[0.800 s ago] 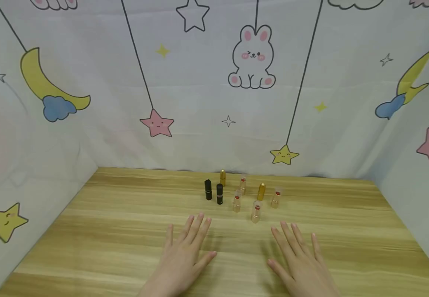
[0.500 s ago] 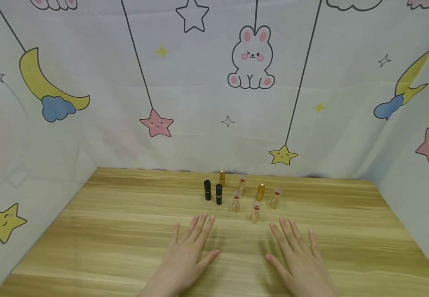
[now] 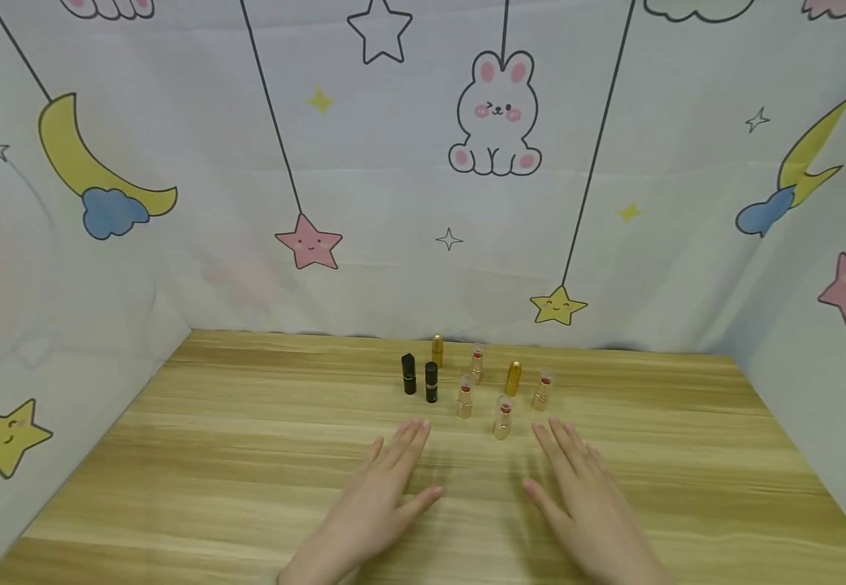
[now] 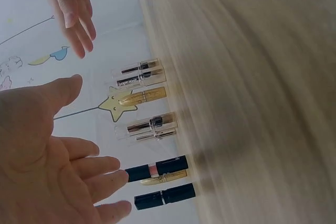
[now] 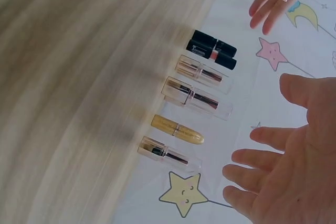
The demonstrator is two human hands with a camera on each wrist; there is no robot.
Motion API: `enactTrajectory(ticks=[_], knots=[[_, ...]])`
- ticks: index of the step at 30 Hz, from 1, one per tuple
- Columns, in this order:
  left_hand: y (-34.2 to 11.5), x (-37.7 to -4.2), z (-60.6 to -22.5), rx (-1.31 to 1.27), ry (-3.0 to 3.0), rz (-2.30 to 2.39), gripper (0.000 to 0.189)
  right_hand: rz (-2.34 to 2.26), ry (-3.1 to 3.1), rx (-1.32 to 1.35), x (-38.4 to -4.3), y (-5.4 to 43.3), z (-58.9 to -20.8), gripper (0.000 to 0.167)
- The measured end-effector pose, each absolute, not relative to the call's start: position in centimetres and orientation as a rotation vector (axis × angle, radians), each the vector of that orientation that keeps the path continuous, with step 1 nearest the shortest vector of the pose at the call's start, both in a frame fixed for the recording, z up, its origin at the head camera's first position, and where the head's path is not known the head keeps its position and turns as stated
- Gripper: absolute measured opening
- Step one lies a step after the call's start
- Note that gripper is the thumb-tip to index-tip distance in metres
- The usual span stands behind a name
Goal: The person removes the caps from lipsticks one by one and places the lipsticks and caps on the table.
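Several lipsticks stand upright in a loose group near the back of the table. Two are black, a left black lipstick (image 3: 409,374) and a right black lipstick (image 3: 431,383). A gold bullet-shaped lipstick (image 3: 437,351) stands behind them, and another gold lipstick (image 3: 514,379) is farther right. The others have clear caps and rose-gold bases, such as the front clear-capped lipstick (image 3: 502,418). My left hand (image 3: 375,496) hovers in front of the black lipsticks, fingers extended and holding nothing. My right hand (image 3: 591,504), also with straight fingers, hovers in front of the group's right side.
The wood-grain table (image 3: 210,455) meets a white curtain (image 3: 393,179) at the back and both sides. The curtain bears printed moons, stars and a rabbit.
Both hands have tilted from palm-down toward thumbs-up, with their fingers drawing closer together. The left hand has shifted slightly right. The lipsticks stay where they were.
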State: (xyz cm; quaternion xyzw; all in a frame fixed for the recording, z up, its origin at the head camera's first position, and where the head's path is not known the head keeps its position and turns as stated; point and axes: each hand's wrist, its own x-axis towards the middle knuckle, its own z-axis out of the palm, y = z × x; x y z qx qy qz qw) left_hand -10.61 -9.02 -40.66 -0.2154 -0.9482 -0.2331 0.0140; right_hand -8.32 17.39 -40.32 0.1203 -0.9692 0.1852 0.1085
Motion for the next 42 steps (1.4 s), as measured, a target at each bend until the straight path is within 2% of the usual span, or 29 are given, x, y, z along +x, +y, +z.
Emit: enactTrajectory(ticks=[14,29,42], knots=[[-7.8,-12.3,-40.9,-0.707,-2.914,-1.048,0.072,0.74,-2.778,0.314,-10.3,17.5,-40.0,0.07],[-6.5,-15.0,-41.6,-0.615,-2.832,-1.612,0.063,1.026,-2.714,0.233,-12.7,17.6,-40.1,0.06],[-3.4,-16.9,-43.0,-0.544,-2.729,-1.827,0.061,1.199,-2.698,0.203,-15.1,17.5,-40.3,0.049]])
